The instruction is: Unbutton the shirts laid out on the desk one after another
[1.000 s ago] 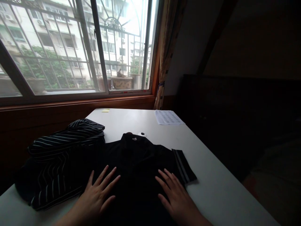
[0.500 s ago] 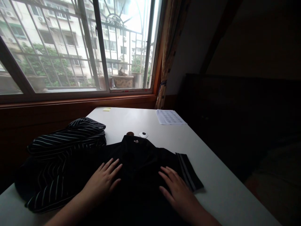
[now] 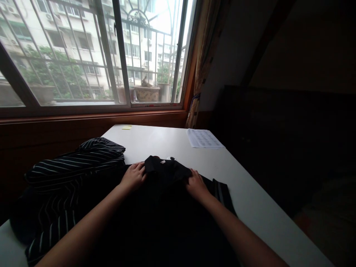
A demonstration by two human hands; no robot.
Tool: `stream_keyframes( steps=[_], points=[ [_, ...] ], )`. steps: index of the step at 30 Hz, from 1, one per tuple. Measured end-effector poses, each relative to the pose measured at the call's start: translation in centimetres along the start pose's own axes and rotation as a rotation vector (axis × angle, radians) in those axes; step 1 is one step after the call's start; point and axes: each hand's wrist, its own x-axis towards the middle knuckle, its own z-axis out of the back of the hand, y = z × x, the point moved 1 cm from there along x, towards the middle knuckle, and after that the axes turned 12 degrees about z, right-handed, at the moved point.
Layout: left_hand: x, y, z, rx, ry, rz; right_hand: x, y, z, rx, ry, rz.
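A black collared shirt (image 3: 167, 207) is spread over the near part of the white table, its collar toward the window and a small pale label at the neck. Beside the collar's left side, my left hand (image 3: 135, 175) has its fingers curled onto the cloth. My right hand (image 3: 196, 182) grips the fabric at the collar's right side, fingertips partly hidden. The neck part is slightly raised and bunched between both hands. A short sleeve with grey stripes (image 3: 219, 191) lies to the right of my right hand.
Black garments with white stripes (image 3: 80, 161) lie heaped at the left. Behind the collar, a round white object (image 3: 171, 158) and a brown one (image 3: 157, 157) are partly covered. Printed sheets (image 3: 205, 138) and a yellow note (image 3: 127, 127) lie on the white table (image 3: 150, 139) near the window.
Both hands have moved forward from lying flat on the shirt to the collar and closed on the cloth there. The collar has lifted a little and now partly covers the two round objects.
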Motion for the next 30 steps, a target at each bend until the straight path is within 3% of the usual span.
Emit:
stream_keyframes(
  steps=[6, 15, 19, 23, 30],
  points=[
    [0.5, -0.6, -0.2, 0.016, -0.042, 0.079, 1.6, -0.1, 0.0, -0.007, -0.03, -0.013],
    [0.1, 0.2, 0.0, -0.128, -0.013, -0.074, 1.1, -1.3, -0.2, 0.044, -0.059, 0.002],
    [0.5, 0.5, 0.5, -0.177, -0.097, 0.042, 1.2, -1.7, -0.3, 0.062, -0.112, -0.03],
    [0.9, 2.1, 0.3, -0.148, -0.186, 0.196, 1.3, -2.4, -0.5, 0.089, -0.147, -0.04],
    [1.0, 3.3, -0.6, -0.105, -0.175, 0.225, 1.4, -3.5, -0.8, 0.118, -0.222, -0.091]
  ],
)
